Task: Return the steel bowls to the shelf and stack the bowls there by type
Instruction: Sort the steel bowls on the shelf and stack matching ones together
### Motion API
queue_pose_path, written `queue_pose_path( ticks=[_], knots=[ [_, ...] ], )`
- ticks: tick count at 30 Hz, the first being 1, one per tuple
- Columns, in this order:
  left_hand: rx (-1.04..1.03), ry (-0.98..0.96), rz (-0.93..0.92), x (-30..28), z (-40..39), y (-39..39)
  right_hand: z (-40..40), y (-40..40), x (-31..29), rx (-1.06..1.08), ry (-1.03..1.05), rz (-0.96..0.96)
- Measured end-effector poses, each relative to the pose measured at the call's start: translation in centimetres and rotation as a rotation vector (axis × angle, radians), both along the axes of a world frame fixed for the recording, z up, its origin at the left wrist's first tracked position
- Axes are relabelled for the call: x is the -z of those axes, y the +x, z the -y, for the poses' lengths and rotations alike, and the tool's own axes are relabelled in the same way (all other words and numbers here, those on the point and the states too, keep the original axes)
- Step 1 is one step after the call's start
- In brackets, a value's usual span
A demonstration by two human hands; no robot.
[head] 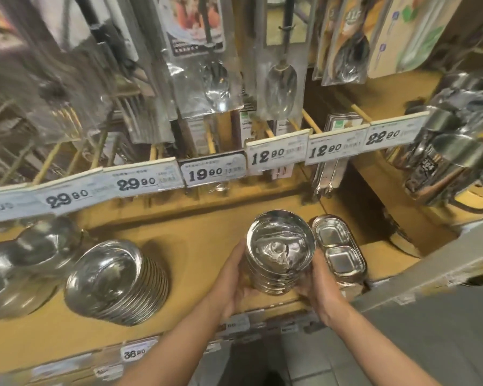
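A tall stack of small round steel bowls (279, 252) stands near the front edge of the yellow wooden shelf (190, 240). My left hand (236, 277) grips its left side and my right hand (318, 285) grips its right side. Left of it a wider stack of shallow steel bowls (115, 280) leans on the shelf. Larger steel bowls (17, 260) lie at the far left. A stack of two-compartment steel dishes (339, 250) sits right beside the held stack, touching or nearly touching it.
Packaged spoons and ladles (215, 65) hang above the shelf behind a row of price tags (212, 171). Steel mugs (452, 157) crowd the upper right. A grey shelf edge (430, 277) crosses the lower right, with tiled floor (402, 352) below.
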State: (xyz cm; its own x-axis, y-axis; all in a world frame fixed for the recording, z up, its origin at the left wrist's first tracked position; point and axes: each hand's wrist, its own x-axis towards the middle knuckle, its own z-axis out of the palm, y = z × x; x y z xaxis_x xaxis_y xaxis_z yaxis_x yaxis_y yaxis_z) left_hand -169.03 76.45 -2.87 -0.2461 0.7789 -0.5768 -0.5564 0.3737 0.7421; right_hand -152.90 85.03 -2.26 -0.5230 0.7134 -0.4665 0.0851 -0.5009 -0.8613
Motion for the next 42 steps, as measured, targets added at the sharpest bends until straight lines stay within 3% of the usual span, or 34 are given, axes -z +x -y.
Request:
queue_pose_path(
  ticks=[9, 14, 25, 34, 42],
  knots=[
    [-0.063, -0.031, -0.038, -3.4, 9.7, -2.0, 9.1, -2.1, -2.4, 0.006, 0.108, -0.005],
    [0.002, -0.001, -0.047, -4.6, 16.6, -4.0, 16.2, -3.8, -3.2, 0.020, 0.091, 0.009],
    [0.003, -0.015, -0.070, -4.3, 29.5, -11.3, 29.1, -11.2, -4.1, -0.022, 0.109, -0.005],
    [-0.117, -0.009, -0.062, -3.8, 36.4, -19.4, 34.2, -20.4, -3.5, -0.164, 0.042, -0.026],
    [-0.214, -0.045, -0.067, -1.9, 37.8, -28.5, 34.4, -30.3, -2.0, -0.205, -0.031, -0.040]
  ],
)
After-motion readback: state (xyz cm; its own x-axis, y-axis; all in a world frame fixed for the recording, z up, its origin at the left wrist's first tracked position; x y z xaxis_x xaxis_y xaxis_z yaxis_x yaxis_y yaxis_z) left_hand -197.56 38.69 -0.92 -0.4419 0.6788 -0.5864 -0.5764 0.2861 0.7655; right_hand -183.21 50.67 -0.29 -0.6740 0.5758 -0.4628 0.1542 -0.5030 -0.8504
